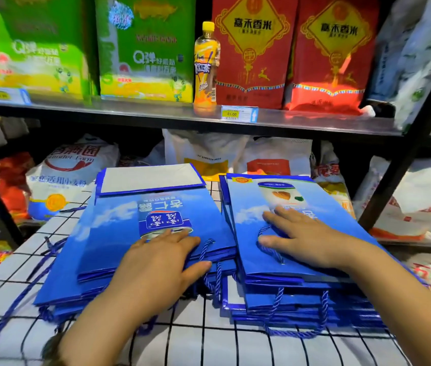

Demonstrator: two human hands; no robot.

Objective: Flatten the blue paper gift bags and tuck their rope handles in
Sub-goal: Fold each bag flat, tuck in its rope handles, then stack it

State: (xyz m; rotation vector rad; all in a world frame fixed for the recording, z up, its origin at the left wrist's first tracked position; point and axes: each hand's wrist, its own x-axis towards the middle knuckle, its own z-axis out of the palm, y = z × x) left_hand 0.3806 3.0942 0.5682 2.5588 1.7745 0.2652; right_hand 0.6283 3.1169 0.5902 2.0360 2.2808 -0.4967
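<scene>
Now your two hands lie flat on two stacks of blue paper gift bags, in the lower middle of the frame. Your left hand (156, 262) presses down on the top bag of the left stack (114, 233). Its fingers are straight and close together, and the thumb sits at the near edge of that bag. A blue rope handle (207, 249) curls just beside those fingertips.

Your right hand (301, 236) rests on the top bag of the right stack (251, 204). Its fingers are spread wide and flat, with the thumb stretched out toward the left. Another rope handle (269, 251) loops on the bag and passes under this hand. Neither hand curls around anything.

The two stacks touch side by side. Both sit on a white cloth with black grid lines (209, 344). At the far end of the left stack, the top bag shows a pale folded flap (151, 178). More rope loops (298, 332) stick out from the near edge of the right stack, and long ropes (11, 307) trail off the left stack at the lower left.

Higher up, a metal shelf (103, 108) crosses the frame. On it stands an orange drink bottle (206, 64) with a yellow cap, between green packs (145, 48) on the left and red rice bags (254, 48) on the right. A yellow price tag (239, 114) hangs on the shelf edge just right of the bottle. Behind the stacks, white sacks (71, 167) lie under the shelf.
</scene>
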